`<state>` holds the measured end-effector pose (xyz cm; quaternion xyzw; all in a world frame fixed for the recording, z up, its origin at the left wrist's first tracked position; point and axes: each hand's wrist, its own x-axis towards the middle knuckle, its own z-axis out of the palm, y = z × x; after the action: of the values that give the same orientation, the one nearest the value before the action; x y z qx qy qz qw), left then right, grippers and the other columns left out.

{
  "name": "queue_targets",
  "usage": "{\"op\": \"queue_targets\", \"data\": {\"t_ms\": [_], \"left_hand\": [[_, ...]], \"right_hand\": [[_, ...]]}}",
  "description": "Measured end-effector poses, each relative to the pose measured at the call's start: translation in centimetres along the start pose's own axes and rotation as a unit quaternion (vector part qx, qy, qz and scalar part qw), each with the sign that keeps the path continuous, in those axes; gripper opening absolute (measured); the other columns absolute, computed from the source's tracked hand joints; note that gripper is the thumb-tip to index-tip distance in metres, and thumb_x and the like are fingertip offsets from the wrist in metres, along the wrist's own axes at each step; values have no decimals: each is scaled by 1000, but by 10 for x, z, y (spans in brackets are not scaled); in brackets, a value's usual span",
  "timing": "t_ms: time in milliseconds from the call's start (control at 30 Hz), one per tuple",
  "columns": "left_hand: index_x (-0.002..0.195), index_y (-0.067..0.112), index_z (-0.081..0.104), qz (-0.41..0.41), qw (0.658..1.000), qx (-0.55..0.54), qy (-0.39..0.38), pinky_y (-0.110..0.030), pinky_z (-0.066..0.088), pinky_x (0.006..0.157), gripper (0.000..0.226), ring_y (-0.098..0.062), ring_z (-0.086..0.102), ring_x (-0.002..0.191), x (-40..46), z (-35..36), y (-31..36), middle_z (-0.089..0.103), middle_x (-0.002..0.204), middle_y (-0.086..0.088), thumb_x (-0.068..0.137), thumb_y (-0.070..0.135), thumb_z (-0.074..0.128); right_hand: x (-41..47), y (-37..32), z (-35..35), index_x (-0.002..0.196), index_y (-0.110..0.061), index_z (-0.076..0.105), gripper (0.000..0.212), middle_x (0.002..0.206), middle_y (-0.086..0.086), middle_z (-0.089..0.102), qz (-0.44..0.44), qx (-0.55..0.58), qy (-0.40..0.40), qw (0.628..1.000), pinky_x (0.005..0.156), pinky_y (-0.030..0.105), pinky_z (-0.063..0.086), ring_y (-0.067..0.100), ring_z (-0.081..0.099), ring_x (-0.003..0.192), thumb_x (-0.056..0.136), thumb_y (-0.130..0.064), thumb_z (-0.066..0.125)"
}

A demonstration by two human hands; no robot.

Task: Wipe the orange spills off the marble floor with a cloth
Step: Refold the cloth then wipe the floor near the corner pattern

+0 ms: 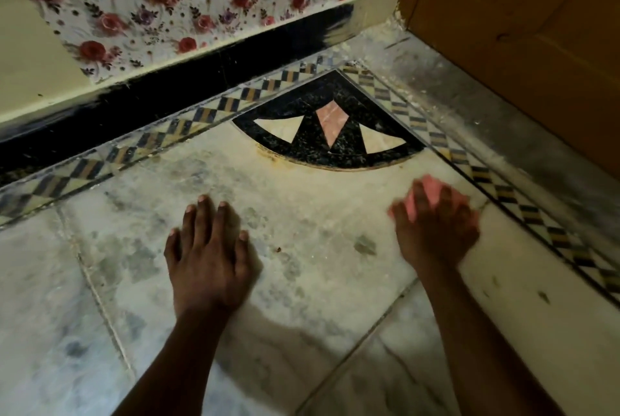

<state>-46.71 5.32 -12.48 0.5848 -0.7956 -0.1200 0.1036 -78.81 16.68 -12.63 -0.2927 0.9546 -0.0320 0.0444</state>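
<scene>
On marble floor (302,281): left hand (208,248) flat, right hand (436,224) pressing pink cloth (429,194).

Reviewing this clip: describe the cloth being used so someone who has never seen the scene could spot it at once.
Start at the black fan-shaped inlay in the corner of the marble floor, then drop down and right toward the checkered border strip. There the right hand presses on a small pink cloth. It is the only pink, soft thing on the floor, blurred.
</scene>
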Motion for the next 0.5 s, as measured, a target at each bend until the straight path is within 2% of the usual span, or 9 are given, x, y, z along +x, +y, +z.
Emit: {"op": "queue_targets", "data": {"t_ms": [67, 167, 267, 333, 367, 433, 467, 500], "left_hand": [[167, 25, 22, 1, 1000, -2, -2, -50, 9, 131, 75, -23, 5, 164, 0, -1, -1, 8, 178, -4, 102, 61, 15], [167, 24, 22, 5, 1000, -5, -2, -50, 7, 131, 77, -23, 4, 164, -2, -3, 1, 7, 178, -4, 101, 62, 14], [166, 20, 24, 13, 1000, -2, -3, -51, 8, 132, 78, -24, 5, 164, -4, -7, 2, 9, 177, -6, 101, 61, 15], [165, 17, 28, 12, 1000, -4, -3, -52, 9, 132, 77, -26, 9, 164, -7, -8, 5, 14, 176, -9, 101, 59, 18], [164, 16, 30, 14, 1000, -5, -2, -53, 10, 132, 76, -27, 11, 163, -8, -9, 6, 17, 176, -10, 102, 58, 20], [164, 15, 31, 19, 1000, 1, 3, -54, 11, 131, 72, -29, 14, 163, -14, -9, 9, 20, 175, -12, 104, 55, 24], [164, 14, 31, 22, 1000, 6, 6, -54, 12, 131, 70, -29, 15, 163, -17, -9, 9, 20, 174, -12, 106, 54, 24], [163, 14, 31, 26, 1000, 8, 7, -53, 12, 131, 70, -29, 16, 162, -21, -8, 13, 21, 174, -12, 106, 53, 24]], "right_hand": [[32, -31, -6, 162, -54, 9, 67, 177, 0, -1, 24, 48, -35, 998, 125, 68, 2, 41, -3, 161, 100, -75, 26], [31, -46, -3, 160, -60, 3, 62, 176, -11, -7, -93, 36, -61, 993, 125, 66, -5, 33, -11, 162, 101, -74, 20], [-35, -12, 5, 160, -59, 11, 64, 176, -11, 7, -278, -24, 2, 960, 128, 63, 6, 28, 6, 163, 99, -78, 12], [-64, 38, 8, 159, -50, 33, 61, 172, -4, 29, -353, 9, 25, 935, 124, 61, 23, 28, 27, 159, 102, -70, 31], [-64, 65, 8, 158, -44, 40, 61, 169, 0, 36, -336, -1, 27, 941, 121, 59, 30, 30, 35, 154, 101, -66, 40], [-49, 107, 7, 157, -37, 43, 62, 167, 8, 36, -200, -87, 16, 976, 116, 61, 34, 41, 37, 148, 102, -65, 32], [-34, 112, 6, 157, -37, 42, 64, 169, 11, 33, -126, -94, 24, 987, 117, 64, 30, 46, 34, 149, 104, -67, 24], [-21, 110, 2, 159, -42, 37, 67, 172, 12, 26, -39, -51, 7, 998, 120, 67, 22, 49, 27, 152, 102, -72, 18]]}}
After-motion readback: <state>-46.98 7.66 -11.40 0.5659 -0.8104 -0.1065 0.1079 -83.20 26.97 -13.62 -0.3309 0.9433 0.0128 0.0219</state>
